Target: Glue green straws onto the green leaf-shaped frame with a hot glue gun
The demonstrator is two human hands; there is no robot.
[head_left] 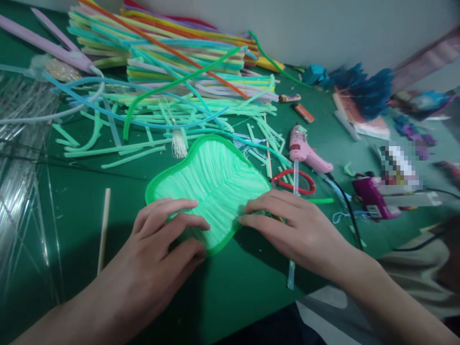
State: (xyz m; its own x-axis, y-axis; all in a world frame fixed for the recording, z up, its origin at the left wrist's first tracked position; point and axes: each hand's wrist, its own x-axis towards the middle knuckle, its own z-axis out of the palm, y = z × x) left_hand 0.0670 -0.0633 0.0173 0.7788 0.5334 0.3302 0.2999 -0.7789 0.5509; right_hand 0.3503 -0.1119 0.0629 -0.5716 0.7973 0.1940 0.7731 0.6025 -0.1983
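A leaf-like mint-green panel [215,184] made of fuzzy strips, with a darker green edge, lies at the middle of the green table [237,292]. My left hand [170,244] rests over its lower left part, fingers spread and bent, holding nothing. At the panel's right edge is my right hand [291,225], its thumb and fingers closed on the rim. Just beyond that hand are red-handled scissors [312,182], partly hidden, and a pink glue gun [309,152] with a clear glue stick.
Piles of coloured pipe cleaners [161,52] fill the back. Clear strands [21,167] spread at the left, near a pale stick [104,230]. Lilac tongs [53,43] lie at the back left. Blue feathery pieces [373,91] and a magenta box [373,196] are at the right.
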